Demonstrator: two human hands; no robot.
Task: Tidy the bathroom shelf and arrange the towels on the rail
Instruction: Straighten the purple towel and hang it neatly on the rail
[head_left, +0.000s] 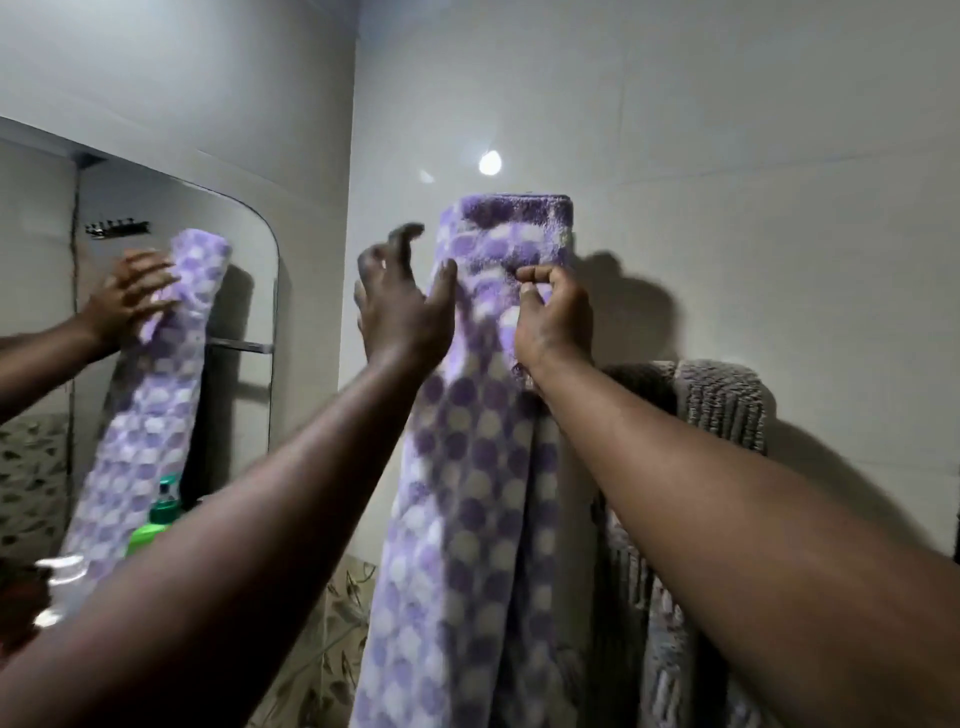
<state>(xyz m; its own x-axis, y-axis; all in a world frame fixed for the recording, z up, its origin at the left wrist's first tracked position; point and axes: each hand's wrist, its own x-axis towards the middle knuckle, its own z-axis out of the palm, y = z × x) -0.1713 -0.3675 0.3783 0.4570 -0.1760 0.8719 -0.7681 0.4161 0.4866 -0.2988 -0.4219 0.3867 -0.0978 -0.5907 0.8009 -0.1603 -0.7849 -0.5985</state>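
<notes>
A purple and white dotted towel (483, 467) hangs folded over a rail on the tiled wall, with the rail itself hidden under it. My right hand (553, 317) pinches the towel's front layer near the top. At the towel's left edge is my left hand (402, 306), thumb pressed on the cloth and fingers spread apart. A grey ribbed towel (722, 405) hangs just to the right, lower down and partly behind my right forearm.
A rounded mirror (156, 312) on the left wall reflects the towel and a hand. Below it stand a green bottle (156, 525) and a clear bottle (62, 577). Patterned tiles (332, 623) cover the lower wall.
</notes>
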